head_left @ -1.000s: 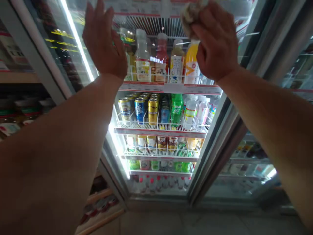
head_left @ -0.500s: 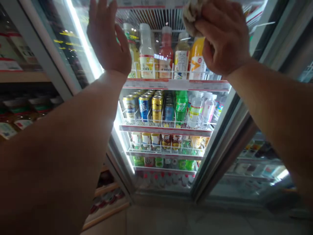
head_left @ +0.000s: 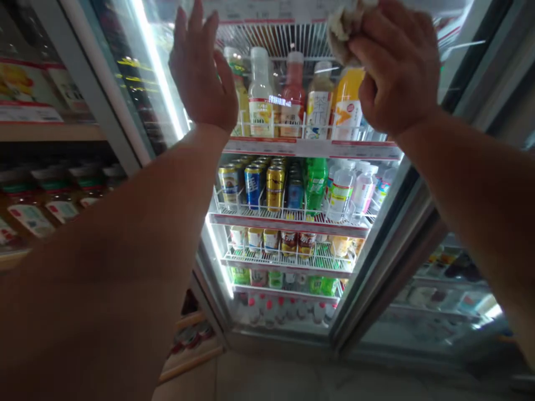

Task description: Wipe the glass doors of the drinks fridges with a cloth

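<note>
My right hand (head_left: 397, 67), at the upper right, is closed around a crumpled, light-coloured cloth (head_left: 345, 33). It is held up against or just in front of the glass door (head_left: 292, 83) of a lit drinks fridge. Up at the left, my left hand (head_left: 204, 78) is spread, its palm towards the glass; whether it touches the pane I cannot tell. Nothing is in it. Between the hands, behind the glass, several bottles stand on the top visible shelf, among them a red one (head_left: 292, 94) and an orange one (head_left: 349, 103).
Lower shelves hold cans (head_left: 275, 186), a green bottle (head_left: 316, 184) and more drinks. A metal door frame (head_left: 388, 256) runs down the right, with another glass-fronted fridge (head_left: 438, 301) beyond. Wooden shelves (head_left: 50, 132) with bottles stand at left. Tiled floor (head_left: 267, 373) lies below.
The view has shifted a little, so fridge and hands sit slightly further right in the picture. The cloth stays in my right hand, and my left hand remains spread, its fingers wider apart.
</note>
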Available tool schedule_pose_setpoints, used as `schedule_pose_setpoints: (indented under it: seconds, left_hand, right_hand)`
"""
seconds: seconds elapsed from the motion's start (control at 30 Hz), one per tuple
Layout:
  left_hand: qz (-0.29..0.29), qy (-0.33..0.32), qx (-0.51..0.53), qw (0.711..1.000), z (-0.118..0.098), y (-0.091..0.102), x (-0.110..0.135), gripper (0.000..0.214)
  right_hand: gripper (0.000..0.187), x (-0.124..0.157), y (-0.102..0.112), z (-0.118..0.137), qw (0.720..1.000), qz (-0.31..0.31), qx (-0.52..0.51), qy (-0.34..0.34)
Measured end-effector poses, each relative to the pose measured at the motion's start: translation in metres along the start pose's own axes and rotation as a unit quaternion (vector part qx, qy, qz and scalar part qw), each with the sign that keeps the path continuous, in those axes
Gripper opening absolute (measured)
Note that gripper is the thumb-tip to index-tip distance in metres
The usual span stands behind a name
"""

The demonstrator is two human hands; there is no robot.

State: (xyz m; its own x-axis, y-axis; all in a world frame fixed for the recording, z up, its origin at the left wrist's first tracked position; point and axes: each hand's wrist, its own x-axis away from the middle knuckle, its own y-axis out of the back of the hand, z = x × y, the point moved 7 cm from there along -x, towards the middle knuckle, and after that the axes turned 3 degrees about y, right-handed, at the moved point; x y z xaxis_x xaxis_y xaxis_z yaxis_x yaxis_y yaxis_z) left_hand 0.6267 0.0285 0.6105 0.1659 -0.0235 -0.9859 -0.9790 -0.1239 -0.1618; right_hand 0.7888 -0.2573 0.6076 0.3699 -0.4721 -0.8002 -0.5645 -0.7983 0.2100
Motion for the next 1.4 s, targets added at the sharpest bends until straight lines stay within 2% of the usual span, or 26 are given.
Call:
schedule_pose_setpoints:
  seconds: [0.07,0.1,0.17,0.23,0.3,0.37,0.43,0.5,0.57,0.63,0.7,0.77,0.87,0.93,1.0,1.07,1.13,1.2,1.33,1.4]
  left_hand:
    - [0.005,-0.051,-0.028,0.998,-0.005,-0.004,0.001,0.051]
    - [0.014,-0.076,-0.045,0.996,-0.006,-0.006,0.002,0.051]
    - [0.014,-0.075,-0.05,0.996,-0.002,-0.006,0.002,0.049]
    - [0.026,-0.067,-0.058,0.996,0.001,-0.007,0.002,0.049]
    - [0.039,-0.073,-0.065,0.994,0.0,-0.008,0.002,0.05]
    - [0.033,-0.077,-0.058,0.995,0.0,-0.007,0.002,0.05]
    - [0.024,-0.07,-0.039,0.997,0.0,-0.005,0.002,0.049]
    - [0.025,-0.061,-0.027,0.997,0.002,-0.006,0.002,0.05]
    - [0.043,-0.066,-0.029,0.996,0.002,-0.008,0.002,0.051]
    - [0.049,-0.068,-0.029,0.996,0.001,-0.009,0.002,0.05]
    - [0.044,-0.063,-0.022,0.997,0.001,-0.008,0.002,0.049]
    - [0.027,-0.06,-0.022,0.998,0.001,-0.006,0.002,0.048]
    - [0.026,-0.082,-0.041,0.995,0.0,-0.006,0.003,0.05]
    - [0.034,-0.09,-0.052,0.994,0.001,-0.008,0.003,0.05]
    - [0.041,-0.09,-0.062,0.993,0.004,-0.009,0.003,0.051]
    - [0.032,-0.097,-0.072,0.992,0.004,-0.009,0.003,0.051]
    - [0.011,-0.111,-0.075,0.991,0.002,-0.008,0.004,0.052]
    - [-0.007,-0.122,-0.073,0.99,0.001,-0.007,0.004,0.052]
    - [0.01,-0.103,-0.048,0.993,0.002,-0.008,0.004,0.052]
    - [0.022,-0.087,-0.032,0.995,0.002,-0.009,0.004,0.052]
  right_hand:
    - [0.05,0.002,0.004,-0.014,0.996,-0.05,0.007,-0.078]
    - [0.05,0.003,0.005,-0.017,0.993,-0.069,0.011,-0.094]
    - [0.051,0.002,0.004,-0.01,0.997,-0.059,0.008,-0.048]
    - [0.051,0.002,-0.001,0.006,0.999,-0.002,-0.02,0.037]
    - [0.05,0.002,-0.004,0.015,0.995,0.039,-0.056,0.067]
    - [0.048,0.002,-0.002,0.009,0.998,0.019,-0.061,0.02]
    - [0.048,0.004,0.003,-0.005,0.997,-0.042,-0.037,-0.061]
    - [0.049,0.006,0.007,-0.014,0.991,-0.088,-0.019,-0.1]
    - [0.05,0.006,0.004,-0.007,0.996,-0.066,-0.031,-0.044]
    - [0.053,0.005,-0.003,0.008,0.998,-0.006,-0.053,0.041]
    - [0.054,0.006,-0.007,0.015,0.995,0.027,-0.061,0.068]
    - [0.052,0.005,-0.005,0.008,0.999,0.007,-0.042,0.028]
    - [0.053,0.007,0.0,-0.016,0.994,-0.063,0.006,-0.091]
    - [0.054,0.008,0.001,-0.021,0.99,-0.085,0.017,-0.112]
    - [0.053,0.006,-0.002,-0.008,0.998,-0.05,0.0,-0.038]
    - [0.052,0.006,-0.006,0.011,0.998,0.015,-0.035,0.053]
    - [0.051,0.006,-0.007,0.022,0.994,0.055,-0.059,0.079]
    - [0.049,0.005,-0.005,0.016,0.998,0.036,-0.05,0.032]
    - [0.05,0.007,-0.001,-0.021,0.99,-0.08,0.008,-0.117]
    - [0.051,0.007,-0.003,-0.031,0.985,-0.11,0.016,-0.135]
